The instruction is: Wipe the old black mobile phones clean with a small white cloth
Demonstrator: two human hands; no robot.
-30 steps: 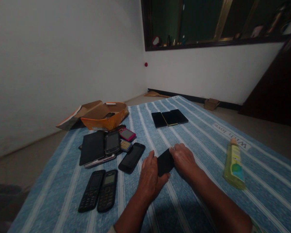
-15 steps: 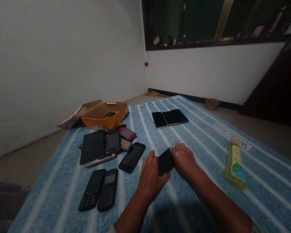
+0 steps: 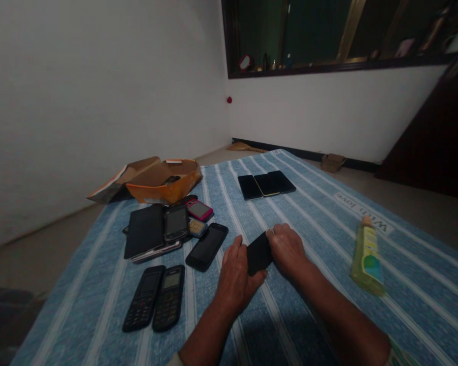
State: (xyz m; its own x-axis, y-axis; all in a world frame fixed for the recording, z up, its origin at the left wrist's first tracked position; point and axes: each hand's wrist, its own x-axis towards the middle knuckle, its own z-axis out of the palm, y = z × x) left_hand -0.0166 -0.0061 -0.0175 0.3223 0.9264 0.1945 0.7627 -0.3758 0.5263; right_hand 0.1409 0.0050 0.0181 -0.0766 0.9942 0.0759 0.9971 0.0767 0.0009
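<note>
A black, flat smartphone is tilted between my two hands over the striped cloth. My left hand grips its left side, with the thumb along the near edge and the fingers behind. Closed around its right end is my right hand; a small pale bit shows at those fingertips, too small to name. Left of my left hand lies another black smartphone. Two keypad phones, one beside the other, rest nearer to me.
A blue striped tablecloth covers the surface. Left are piled phones, a black flat item, a pink phone and an open orange box. Three dark phones lie farther back; a yellow-green bottle lies right.
The view has shifted very slightly. Both hands keep their hold on the smartphone with almost no movement.
</note>
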